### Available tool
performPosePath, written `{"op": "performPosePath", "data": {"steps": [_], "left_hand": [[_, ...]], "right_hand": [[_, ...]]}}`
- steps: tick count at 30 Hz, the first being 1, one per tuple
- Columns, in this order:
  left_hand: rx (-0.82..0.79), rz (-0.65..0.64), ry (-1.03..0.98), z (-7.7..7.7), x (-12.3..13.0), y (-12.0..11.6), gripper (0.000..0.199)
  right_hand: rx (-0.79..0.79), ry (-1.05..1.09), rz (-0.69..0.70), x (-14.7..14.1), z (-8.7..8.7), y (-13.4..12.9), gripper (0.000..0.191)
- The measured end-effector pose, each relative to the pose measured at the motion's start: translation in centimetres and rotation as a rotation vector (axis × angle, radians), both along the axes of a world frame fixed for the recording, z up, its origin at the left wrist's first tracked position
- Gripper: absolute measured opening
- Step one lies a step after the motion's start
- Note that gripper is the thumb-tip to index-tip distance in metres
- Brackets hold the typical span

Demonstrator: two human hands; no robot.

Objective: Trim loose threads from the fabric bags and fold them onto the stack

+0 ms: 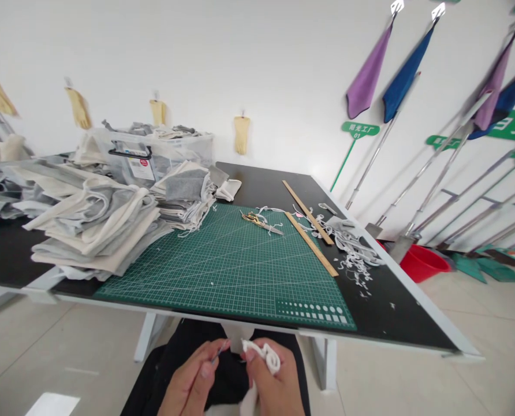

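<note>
Spread over the black tabletop (413,315), a green cutting mat (240,271), printed with a white grid and rows of circles and squares; lying near its far edge, gold-handled scissors (254,219); set along its right edge, a wooden ruler (311,244), and just beyond, roughly parallel, a second ruler (308,212); at the back left, a clear plastic bin (183,151) with a black handle and a white label (141,169); hung from hooks on the white wall (275,69), four yellow gloves (241,134); farther right, a purple cloth (370,72) beside a blue cloth (409,72), above a green sign (360,130); leaning there, long-handled tools, blurred toward the edge; on the pale tiled floor (456,358), a red bucket (424,264) near green dustpans (497,270).
</note>
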State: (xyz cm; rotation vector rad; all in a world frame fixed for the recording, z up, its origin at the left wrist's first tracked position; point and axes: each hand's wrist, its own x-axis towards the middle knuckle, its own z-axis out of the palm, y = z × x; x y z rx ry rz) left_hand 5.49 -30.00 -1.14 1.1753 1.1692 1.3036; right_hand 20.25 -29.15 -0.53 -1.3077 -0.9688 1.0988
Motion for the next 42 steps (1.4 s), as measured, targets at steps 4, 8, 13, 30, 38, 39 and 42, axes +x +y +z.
{"op": "performPosePath", "data": {"steps": [4, 8, 13, 30, 38, 39, 42], "left_hand": [[0.116, -0.048, 0.135, -0.7, -0.4, 0.5, 0.033], [0.207, -0.063, 0.251, -0.8, -0.2, 0.6, 0.027], [0.221, -0.013, 0.294, -0.4, 0.2, 0.1, 0.028], [0.282, -0.099, 0.421, -1.1, -0.6, 0.3, 0.026], [0.341, -0.089, 0.491, -0.4, -0.7, 0.2, 0.025], [0.342, -0.093, 0.490, -0.4, -0.7, 0.2, 0.025], [0.349, -0.108, 0.492, -0.4, -0.8, 0.3, 0.026]], "right_hand": [[0.020, -0.064, 0.056, 0.1, 0.3, -0.3, 0.049], [0.035, -0.104, 0.043, 0.2, 0.0, -0.4, 0.049], [0.057, -0.098, 0.054, 0.2, 0.4, -0.5, 0.049], [0.071, -0.191, 0.020, 0.2, 0.3, -0.9, 0.049], [0.094, -0.223, 0.060, 0.1, 0.4, -0.9, 0.046], [0.095, -0.221, 0.060, 0.1, 0.3, -0.9, 0.045], [0.087, -0.223, 0.056, 0.1, 0.0, -0.9, 0.044]]}}
